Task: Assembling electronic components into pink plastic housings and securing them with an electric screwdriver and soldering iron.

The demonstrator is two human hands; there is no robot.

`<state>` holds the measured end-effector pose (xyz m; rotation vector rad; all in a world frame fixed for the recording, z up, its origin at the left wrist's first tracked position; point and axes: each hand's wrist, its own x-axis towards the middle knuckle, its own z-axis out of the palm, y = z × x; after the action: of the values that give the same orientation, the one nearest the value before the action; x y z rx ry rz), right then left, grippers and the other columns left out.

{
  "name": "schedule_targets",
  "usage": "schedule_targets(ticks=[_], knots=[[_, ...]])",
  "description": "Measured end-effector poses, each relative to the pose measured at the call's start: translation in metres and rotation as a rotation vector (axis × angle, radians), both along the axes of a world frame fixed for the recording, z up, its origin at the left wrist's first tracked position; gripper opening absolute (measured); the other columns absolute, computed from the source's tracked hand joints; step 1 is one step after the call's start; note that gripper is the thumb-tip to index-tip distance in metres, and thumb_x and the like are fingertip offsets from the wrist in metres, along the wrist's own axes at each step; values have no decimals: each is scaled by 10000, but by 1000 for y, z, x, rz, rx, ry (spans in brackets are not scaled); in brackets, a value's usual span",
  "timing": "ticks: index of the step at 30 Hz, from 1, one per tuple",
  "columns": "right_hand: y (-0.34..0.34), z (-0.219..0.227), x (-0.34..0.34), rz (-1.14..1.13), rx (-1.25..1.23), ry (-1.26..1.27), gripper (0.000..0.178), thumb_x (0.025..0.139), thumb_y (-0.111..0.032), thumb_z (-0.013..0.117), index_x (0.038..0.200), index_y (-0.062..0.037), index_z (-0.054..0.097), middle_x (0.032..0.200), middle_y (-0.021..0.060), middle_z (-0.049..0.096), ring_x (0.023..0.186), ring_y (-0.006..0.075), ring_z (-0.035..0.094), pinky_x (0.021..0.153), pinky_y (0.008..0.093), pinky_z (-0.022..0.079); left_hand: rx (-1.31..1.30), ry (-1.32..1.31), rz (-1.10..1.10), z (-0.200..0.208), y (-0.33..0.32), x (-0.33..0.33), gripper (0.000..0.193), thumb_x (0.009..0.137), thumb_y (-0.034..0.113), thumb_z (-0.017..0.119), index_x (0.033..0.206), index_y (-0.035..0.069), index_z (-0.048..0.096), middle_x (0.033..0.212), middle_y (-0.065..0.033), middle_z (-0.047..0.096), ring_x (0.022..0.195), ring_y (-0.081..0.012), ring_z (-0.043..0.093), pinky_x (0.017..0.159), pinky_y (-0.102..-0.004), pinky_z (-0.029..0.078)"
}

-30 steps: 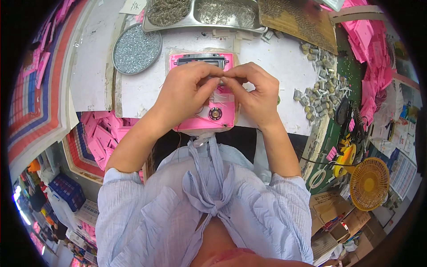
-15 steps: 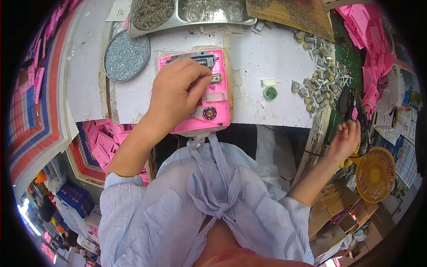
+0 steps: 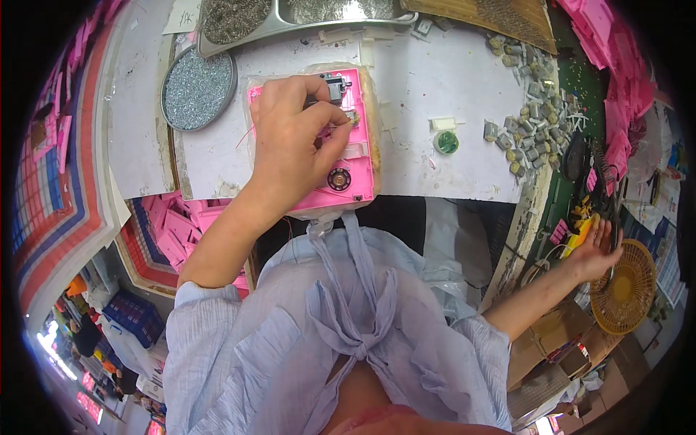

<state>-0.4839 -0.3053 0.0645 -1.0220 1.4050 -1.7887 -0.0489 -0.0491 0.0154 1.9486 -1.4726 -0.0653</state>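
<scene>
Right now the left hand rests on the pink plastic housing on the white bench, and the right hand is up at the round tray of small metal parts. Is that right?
Not quite. The left hand does rest on the pink plastic housing, but the right hand is far off to the right, by the yellow tool near the round wicker fan. The round tray sits untouched. The head view shows it.

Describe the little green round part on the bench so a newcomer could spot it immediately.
Start at the white-papered workbench, right of the pink plastic housing under the left hand. The small green round part lies alone just below a small white block, left of the scattered grey metal parts; nothing else there is green.
</scene>
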Motion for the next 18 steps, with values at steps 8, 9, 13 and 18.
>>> schedule_targets(ticks=[8, 9, 13, 18], knots=[[118, -48, 116, 692, 65, -4, 228, 919, -163, 720, 1067, -29, 609, 889, 59, 651, 692, 98, 570, 639, 217, 487, 4, -33, -5, -4, -1, 0, 161, 725, 92, 826, 850, 94, 724, 1037, -47, 593, 989, -263, 523, 891, -400, 370], [130, -48, 138, 844, 97, 35, 247, 909, -151, 738, 1075, -19, 611, 896, 64, 654, 706, 98, 574, 648, 219, 483, 9, -36, 3, -5, -1, 0, 163, 724, 91, 826, 851, 95, 724, 1037, -46, 592, 990, -263, 523, 889, -400, 370], [149, -64, 179, 1167, 3, 131, 313, 840, 34, 762, 1119, 13, 621, 886, 56, 650, 704, 84, 554, 636, 218, 438, 11, -32, 10, -5, -2, -1, 154, 724, 115, 824, 837, 103, 721, 1038, -38, 596, 1000, -269, 524, 882, -408, 366], [153, -65, 199, 1240, -65, 213, 309, 828, 35, 773, 1103, 21, 634, 828, 53, 631, 674, 79, 539, 601, 228, 421, 13, -43, 6, -4, -1, 0, 155, 723, 113, 824, 840, 103, 723, 1034, -42, 590, 1009, -264, 527, 894, -407, 363]])
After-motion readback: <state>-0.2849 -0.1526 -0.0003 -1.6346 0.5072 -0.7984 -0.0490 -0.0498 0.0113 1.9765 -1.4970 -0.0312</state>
